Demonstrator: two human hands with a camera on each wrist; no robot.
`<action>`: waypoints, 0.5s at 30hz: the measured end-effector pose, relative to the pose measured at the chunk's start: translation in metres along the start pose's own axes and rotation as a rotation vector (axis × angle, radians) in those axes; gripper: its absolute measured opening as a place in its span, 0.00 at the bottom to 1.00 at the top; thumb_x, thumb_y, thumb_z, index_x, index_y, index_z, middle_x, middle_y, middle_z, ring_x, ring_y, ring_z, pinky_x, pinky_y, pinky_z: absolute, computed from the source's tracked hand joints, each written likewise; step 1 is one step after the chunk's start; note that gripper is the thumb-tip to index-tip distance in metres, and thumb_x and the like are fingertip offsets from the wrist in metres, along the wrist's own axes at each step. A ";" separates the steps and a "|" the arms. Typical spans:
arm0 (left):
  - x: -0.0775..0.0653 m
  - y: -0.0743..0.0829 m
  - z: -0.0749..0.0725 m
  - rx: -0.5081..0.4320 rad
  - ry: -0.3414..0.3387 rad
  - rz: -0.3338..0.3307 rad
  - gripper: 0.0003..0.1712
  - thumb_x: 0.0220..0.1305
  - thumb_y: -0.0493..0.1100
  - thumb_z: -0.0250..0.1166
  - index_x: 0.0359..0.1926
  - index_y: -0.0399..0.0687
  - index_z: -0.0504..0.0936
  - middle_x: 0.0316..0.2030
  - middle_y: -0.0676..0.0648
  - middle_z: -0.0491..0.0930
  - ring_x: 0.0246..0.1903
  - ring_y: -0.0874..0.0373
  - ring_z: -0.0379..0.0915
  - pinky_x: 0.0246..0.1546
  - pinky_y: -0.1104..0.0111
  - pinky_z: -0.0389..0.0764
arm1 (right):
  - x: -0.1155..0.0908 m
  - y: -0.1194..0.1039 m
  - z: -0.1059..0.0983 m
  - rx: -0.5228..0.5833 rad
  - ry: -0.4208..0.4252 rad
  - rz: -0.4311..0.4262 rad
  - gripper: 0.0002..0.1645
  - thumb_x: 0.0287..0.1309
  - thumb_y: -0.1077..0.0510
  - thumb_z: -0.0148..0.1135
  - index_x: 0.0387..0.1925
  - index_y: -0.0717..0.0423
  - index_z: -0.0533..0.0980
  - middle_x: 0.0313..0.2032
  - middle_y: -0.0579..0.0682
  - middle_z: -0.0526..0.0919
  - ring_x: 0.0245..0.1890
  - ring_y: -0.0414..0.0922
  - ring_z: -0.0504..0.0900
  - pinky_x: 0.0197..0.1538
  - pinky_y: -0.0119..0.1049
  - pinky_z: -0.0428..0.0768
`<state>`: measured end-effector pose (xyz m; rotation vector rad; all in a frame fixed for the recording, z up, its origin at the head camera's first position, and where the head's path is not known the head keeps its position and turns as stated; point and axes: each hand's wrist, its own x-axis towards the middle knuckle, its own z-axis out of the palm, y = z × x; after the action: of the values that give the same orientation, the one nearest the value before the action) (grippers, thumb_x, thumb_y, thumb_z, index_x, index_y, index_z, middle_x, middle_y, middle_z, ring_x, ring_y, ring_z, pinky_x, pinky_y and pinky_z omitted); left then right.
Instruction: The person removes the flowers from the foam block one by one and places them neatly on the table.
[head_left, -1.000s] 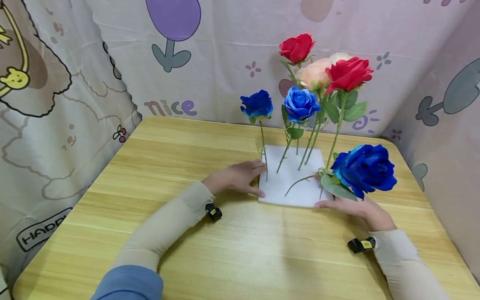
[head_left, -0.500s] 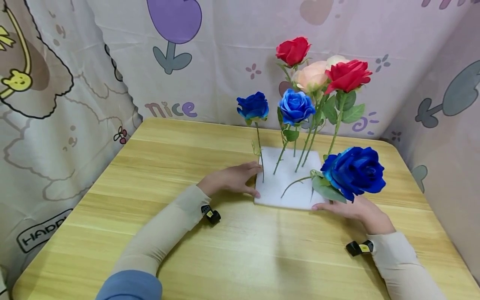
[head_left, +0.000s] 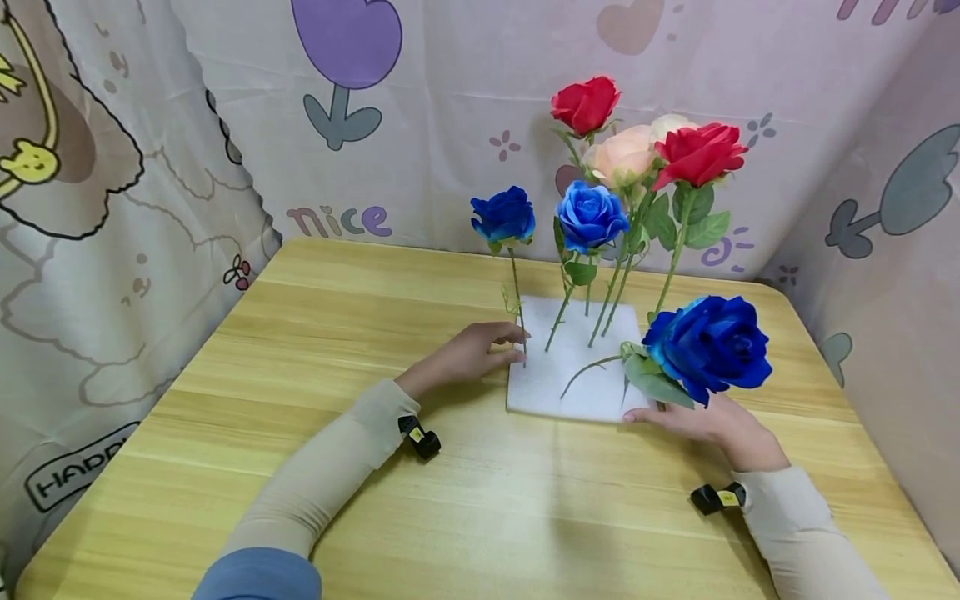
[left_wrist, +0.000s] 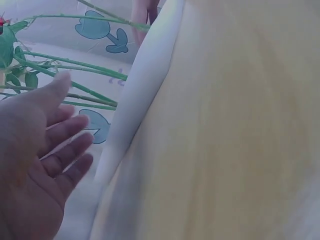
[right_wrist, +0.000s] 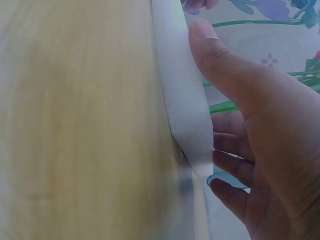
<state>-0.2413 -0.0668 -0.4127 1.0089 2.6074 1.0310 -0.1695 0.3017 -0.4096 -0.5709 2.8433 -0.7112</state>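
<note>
A white foam board (head_left: 577,392) lies on the table, with several artificial roses stuck upright in it. My left hand (head_left: 465,354) is beside its left edge, fingers apart and loosely extended; they overlap the stem of a dark blue rose (head_left: 503,215). In the left wrist view the left palm (left_wrist: 30,185) holds nothing. My right hand (head_left: 708,418) rests at the board's front right corner, partly hidden under a large blue rose (head_left: 708,343) that leans right on a bent stem. In the right wrist view its thumb (right_wrist: 212,47) lies at the board's edge, the other fingers relaxed along the side.
Also in the board stand a lighter blue rose (head_left: 592,217), a red rose (head_left: 585,106), a peach rose (head_left: 621,156) and another red rose (head_left: 701,156). A pale bloom (head_left: 670,126) shows behind. Patterned cloth (head_left: 442,125) hangs behind the wooden table (head_left: 337,325).
The board and its roses have shifted slightly left and toward me, then stayed. My left hand has come off the board's left edge, its thumb moving up and back. The right hand stays at the corner.
</note>
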 end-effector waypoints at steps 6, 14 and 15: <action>0.000 0.001 0.005 -0.228 0.092 -0.001 0.21 0.70 0.48 0.62 0.58 0.43 0.76 0.44 0.53 0.82 0.46 0.63 0.78 0.52 0.71 0.77 | -0.002 0.000 -0.002 0.016 -0.024 0.081 0.72 0.43 0.28 0.71 0.76 0.60 0.46 0.73 0.64 0.49 0.70 0.63 0.51 0.65 0.68 0.56; 0.004 -0.001 0.015 -0.450 0.132 -0.016 0.19 0.73 0.42 0.56 0.59 0.37 0.74 0.47 0.45 0.82 0.46 0.55 0.79 0.47 0.67 0.82 | 0.002 0.004 0.001 -0.004 -0.015 0.006 0.70 0.44 0.28 0.70 0.76 0.58 0.47 0.74 0.63 0.48 0.72 0.62 0.49 0.67 0.68 0.53; 0.004 0.000 0.016 -0.466 0.134 -0.007 0.18 0.74 0.42 0.55 0.58 0.36 0.73 0.47 0.43 0.81 0.46 0.54 0.79 0.46 0.67 0.82 | 0.001 0.004 0.001 -0.009 -0.021 0.014 0.70 0.45 0.28 0.70 0.76 0.58 0.48 0.74 0.62 0.48 0.72 0.62 0.49 0.67 0.67 0.54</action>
<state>-0.2386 -0.0557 -0.4243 0.8375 2.2878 1.6498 -0.1714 0.3041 -0.4122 -0.5557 2.8294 -0.6861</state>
